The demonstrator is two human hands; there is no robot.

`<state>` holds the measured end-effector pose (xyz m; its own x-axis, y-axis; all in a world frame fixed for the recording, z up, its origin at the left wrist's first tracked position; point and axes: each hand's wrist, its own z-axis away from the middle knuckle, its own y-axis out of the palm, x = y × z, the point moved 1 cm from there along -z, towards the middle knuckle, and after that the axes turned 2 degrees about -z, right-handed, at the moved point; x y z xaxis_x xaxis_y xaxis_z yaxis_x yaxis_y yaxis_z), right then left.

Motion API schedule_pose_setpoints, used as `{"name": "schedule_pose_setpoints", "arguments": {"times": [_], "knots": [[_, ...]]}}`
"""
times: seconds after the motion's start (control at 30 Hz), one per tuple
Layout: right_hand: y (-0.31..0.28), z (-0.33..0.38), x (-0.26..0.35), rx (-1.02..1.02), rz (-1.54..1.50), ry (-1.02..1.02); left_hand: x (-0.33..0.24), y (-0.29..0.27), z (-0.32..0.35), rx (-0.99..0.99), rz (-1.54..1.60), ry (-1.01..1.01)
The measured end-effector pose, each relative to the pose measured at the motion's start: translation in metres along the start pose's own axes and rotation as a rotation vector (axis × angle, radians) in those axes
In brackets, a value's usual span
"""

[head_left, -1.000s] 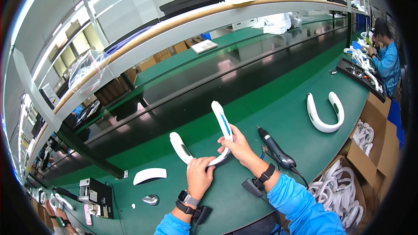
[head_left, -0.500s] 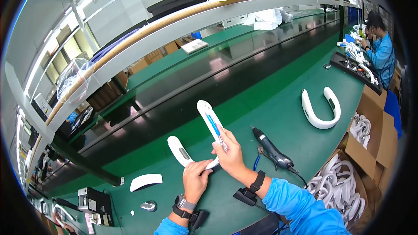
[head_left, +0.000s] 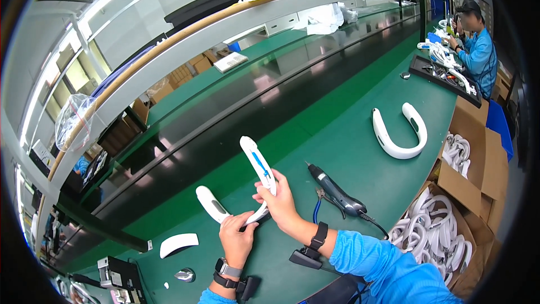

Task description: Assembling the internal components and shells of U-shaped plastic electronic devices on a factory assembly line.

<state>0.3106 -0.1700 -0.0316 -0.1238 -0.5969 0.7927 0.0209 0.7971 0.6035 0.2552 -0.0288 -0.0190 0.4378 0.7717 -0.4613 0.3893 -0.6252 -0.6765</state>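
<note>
A white U-shaped neckband is between my two hands above the green table, its two arms pointing away from me. A blue strip shows along the inner side of its right arm. My left hand is closed on the bottom bend. My right hand grips the right arm low down, fingers wrapped round its outer side; whatever lies under the fingers is hidden. To the right lie a black electric screwdriver and small blue-handled pliers.
A second white neckband lies farther right. Left of my hands are a curved white cover and a silver piece. Cardboard boxes of white parts stand beside the right edge. A co-worker sits behind a black tray.
The whole view has shifted, so most things appear farther left. My hands keep hold of the neckband, with the right fingers slightly moved on its arm. The co-worker's head has lifted.
</note>
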Motion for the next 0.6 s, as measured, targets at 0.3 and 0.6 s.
{"name": "schedule_pose_setpoints", "arguments": {"times": [0.3, 0.6], "knots": [[0.007, 0.020, -0.037, 0.080, 0.201, 0.159, 0.003, -0.009, 0.000, -0.011, 0.011, -0.147], [-0.003, 0.001, -0.008, -0.084, 0.136, 0.125, -0.001, -0.015, 0.014, -0.117, 0.266, -0.015]]}}
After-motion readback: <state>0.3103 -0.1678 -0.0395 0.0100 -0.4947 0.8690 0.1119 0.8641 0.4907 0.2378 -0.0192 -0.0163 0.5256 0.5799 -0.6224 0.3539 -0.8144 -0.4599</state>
